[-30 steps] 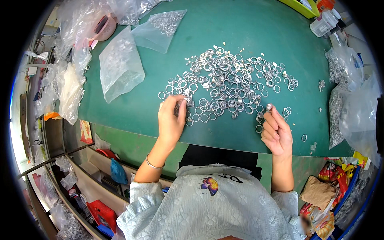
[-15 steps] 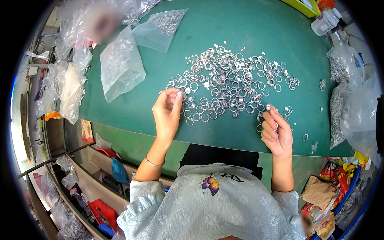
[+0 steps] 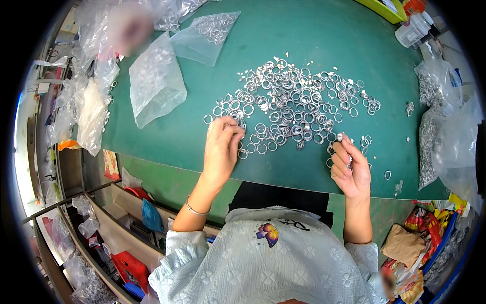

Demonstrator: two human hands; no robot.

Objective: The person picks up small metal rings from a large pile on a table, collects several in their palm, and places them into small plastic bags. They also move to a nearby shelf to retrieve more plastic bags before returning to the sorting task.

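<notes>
A loose pile of silver metal rings (image 3: pixel 296 101) spreads over the green tabletop, with small pale chips among them. My left hand (image 3: pixel 221 149) is at the pile's left edge, fingers bent down among the rings; its fingertips are partly hidden, so what they grip cannot be made out. My right hand (image 3: pixel 352 169) is turned palm up at the pile's right front, closed on metal rings. One ring (image 3: pixel 339 137) shows between its thumb and fingertip, and more metal glints inside the curled fingers. A few stray rings (image 3: pixel 365 142) lie just beyond it.
Clear plastic bags (image 3: pixel 157 83) lie at the left, one with rings (image 3: pixel 215 28) inside. Filled bags (image 3: pixel 430 137) stand along the right edge. A white bottle (image 3: pixel 412 29) and a yellow-green tray (image 3: pixel 385 9) are at the far right. Below left are open drawers (image 3: pixel 121 218).
My left hand has shifted right and turned, its fingers now down among the rings; the ring seen at its fingertips before is out of sight. My right hand stays in place.
</notes>
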